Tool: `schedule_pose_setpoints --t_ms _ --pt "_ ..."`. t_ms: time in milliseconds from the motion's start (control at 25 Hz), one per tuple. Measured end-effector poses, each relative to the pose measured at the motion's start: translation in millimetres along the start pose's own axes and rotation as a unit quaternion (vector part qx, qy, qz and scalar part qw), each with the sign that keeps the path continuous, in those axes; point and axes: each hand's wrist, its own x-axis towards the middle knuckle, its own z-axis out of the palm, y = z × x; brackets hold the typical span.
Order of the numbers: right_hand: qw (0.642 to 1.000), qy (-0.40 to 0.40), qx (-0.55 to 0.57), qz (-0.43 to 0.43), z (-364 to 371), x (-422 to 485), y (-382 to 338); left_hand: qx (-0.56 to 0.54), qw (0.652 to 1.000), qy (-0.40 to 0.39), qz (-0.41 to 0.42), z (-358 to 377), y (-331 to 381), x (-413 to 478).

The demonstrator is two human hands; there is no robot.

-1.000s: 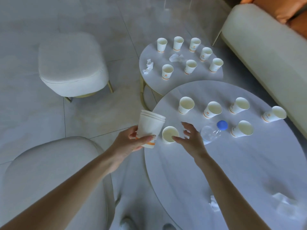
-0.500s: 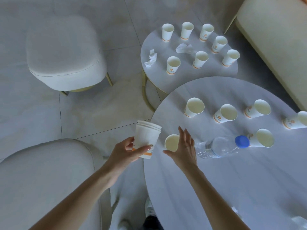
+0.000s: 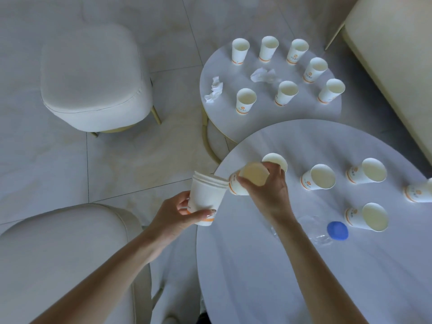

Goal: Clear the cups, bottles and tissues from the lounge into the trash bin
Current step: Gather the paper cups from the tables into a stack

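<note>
the left hand [image 3: 177, 213] curls round a stack [image 3: 205, 197] of cups, held just off the edge of the big table [image 3: 257, 277]. the right hand [image 3: 268, 192] grips 1 cup [image 3: 243, 183] round its rim, above that edge, tilted with its base just beside the stack's top. 5 other cups [image 3: 318, 177] stand on the big table; a bottle [image 3: 315, 230] lies by the right forearm. the small table [image 3: 233, 122] holds 7 cups and 2 tissues [image 3: 214, 90], well apart from both hands.
</note>
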Motion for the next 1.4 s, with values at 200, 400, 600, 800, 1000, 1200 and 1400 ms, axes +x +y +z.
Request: schedule_pose_setpoints --t_ms 200,400,600,800,1000,1200,1400 --pt "0.988 -0.066 0.138 -0.018 -56 2 -76 0.027 0.998 -0.014 0.048 -2 44 -8" --pt "0.984 -0.126 0.120 -0.042 -75 0 -105 0.056 0.992 -0.047 0.101 12 85 -4" --pt "0.983 -0.130 0.123 -0.033 -86 10 -104 0.082 0.987 -0.090 0.110 30 113 9" --pt "0.984 -0.104 0.143 0.017 -90 32 -87 0.100 0.978 -0.146 0.107 51 135 44" --pt "0.984 -0.058 0.153 0.076 -98 65 -83 0.129 0.964 -0.219 0.082 62 160 85" --pt "0.967 -0.030 0.223 0.122 -88 103 -95 0.148 0.953 -0.259 0.042 53 199 131" --pt "0.929 0.130 0.296 0.179 -92 129 -84 0.177 0.944 -0.278 0.021 40 229 173"
